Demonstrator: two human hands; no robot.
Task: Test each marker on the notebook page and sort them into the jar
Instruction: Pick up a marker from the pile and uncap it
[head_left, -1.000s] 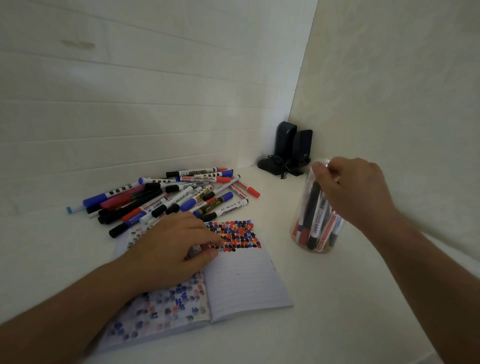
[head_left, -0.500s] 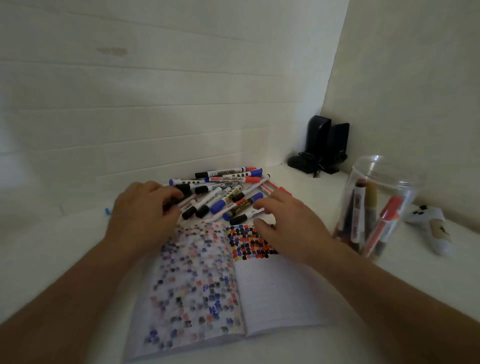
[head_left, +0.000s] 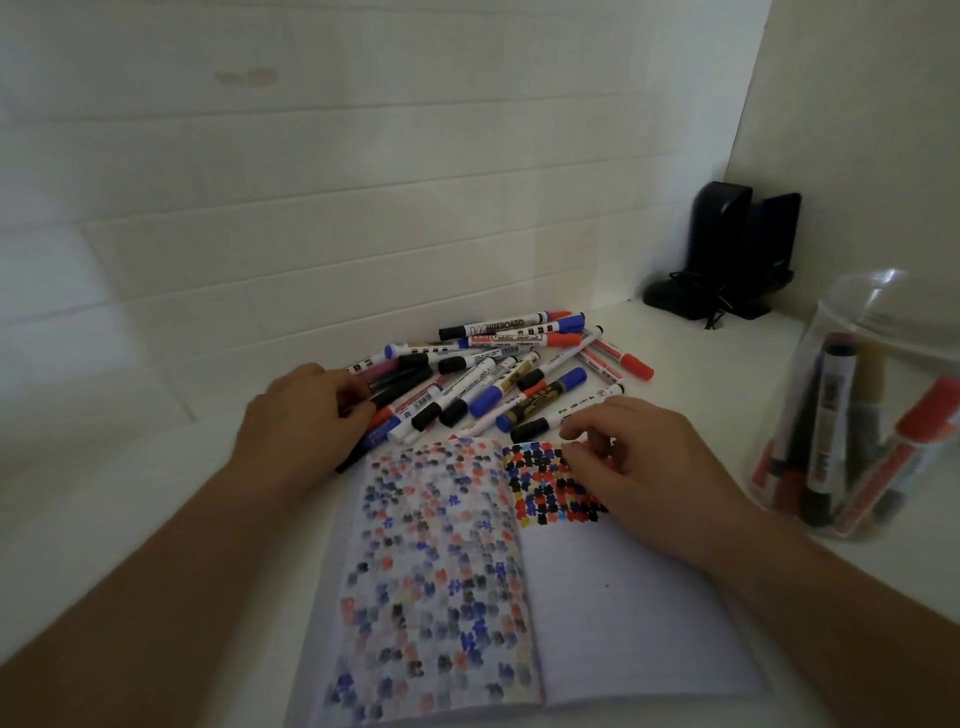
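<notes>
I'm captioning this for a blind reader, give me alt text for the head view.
Two hands reach over an open notebook dotted with ink marks: the left hand touches a marker pile, the right hand rests on the page. A clear jar of markers stands at right.

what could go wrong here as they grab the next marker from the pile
1. The left hand is reaching into the left edge of the loose marker pile; pulling one out may roll others across the table.
2. The right hand rests on the dense ink marks on the open notebook; if that ink is wet it could smear.
3. The clear jar stands close beside the right forearm, so a careless swing might tip it.
</notes>
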